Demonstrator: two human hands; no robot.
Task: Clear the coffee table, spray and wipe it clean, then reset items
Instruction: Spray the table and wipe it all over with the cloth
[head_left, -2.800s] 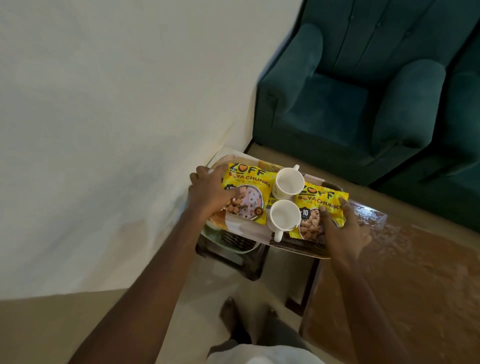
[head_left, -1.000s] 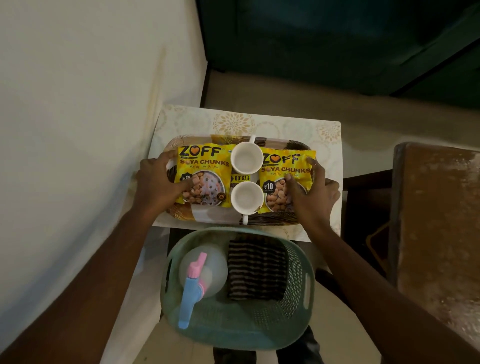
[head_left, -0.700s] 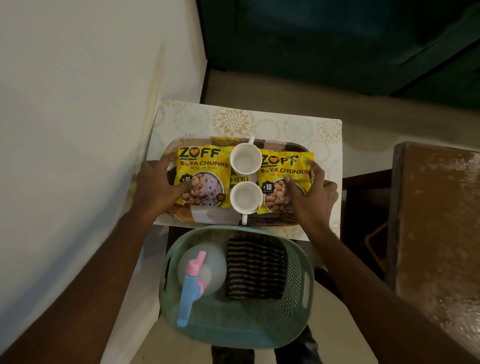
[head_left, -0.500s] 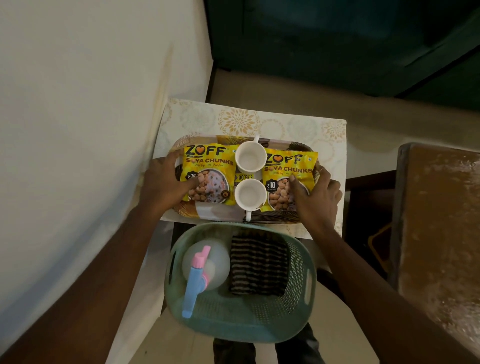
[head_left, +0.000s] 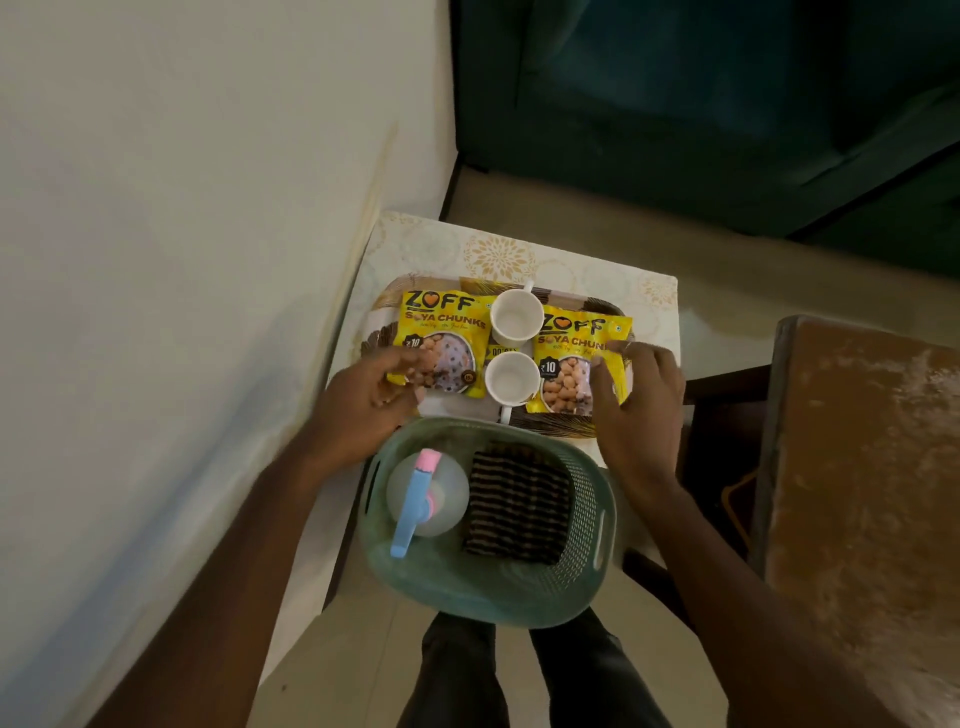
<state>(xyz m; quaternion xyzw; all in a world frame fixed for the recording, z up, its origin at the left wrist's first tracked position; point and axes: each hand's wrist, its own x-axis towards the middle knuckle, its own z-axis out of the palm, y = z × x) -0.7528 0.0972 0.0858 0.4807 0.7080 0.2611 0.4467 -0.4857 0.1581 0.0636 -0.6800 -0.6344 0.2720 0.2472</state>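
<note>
A patterned tray (head_left: 376, 338) rests on a small side table with a floral cover (head_left: 498, 254). It carries two yellow soya chunk packets, one left (head_left: 441, 327) and one right (head_left: 569, 338), with two white cups (head_left: 516, 317) (head_left: 511, 379) between them. My left hand (head_left: 363, 405) hovers at the tray's near left corner, fingers loosely curled and holding nothing. My right hand (head_left: 641, 400) lies over the right packet's edge with fingers relaxed. Just below, a green basket (head_left: 597, 525) holds a spray bottle (head_left: 426, 493) and a striped cloth (head_left: 517, 501).
The brown coffee table (head_left: 857, 467), its top smeared with whitish patches, stands at the right. A cream wall (head_left: 182, 260) runs close along the left. A dark green sofa (head_left: 701, 104) fills the far side. My legs show below the basket.
The tray came from the coffee table onto the side table. Both hands, which gripped its ends, have loosened and drawn back toward me.
</note>
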